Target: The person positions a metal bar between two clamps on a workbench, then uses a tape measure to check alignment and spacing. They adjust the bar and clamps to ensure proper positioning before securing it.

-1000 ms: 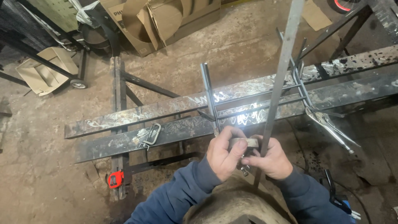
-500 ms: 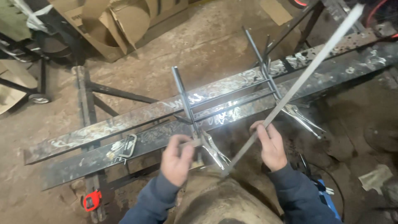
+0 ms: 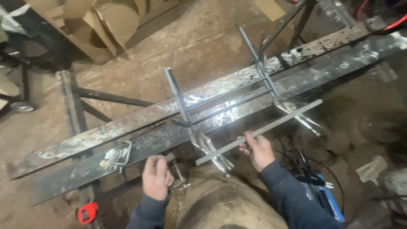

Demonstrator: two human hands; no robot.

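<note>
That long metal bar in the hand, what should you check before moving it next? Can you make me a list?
1. Right hand grips the flat metal bar: ok, fingers wrap it near its lower end.
2. Bar is clear of the upright rods: ok, it lies in front of them.
3. Left hand has a firm hold on the small clamp: cannot tell, the fingers hide it.
4. Locking pliers clamp the frame to the steel beams: cannot tell how tight.
5. Floor near the feet is free of cables: not ok, cables lie at the right.
</note>
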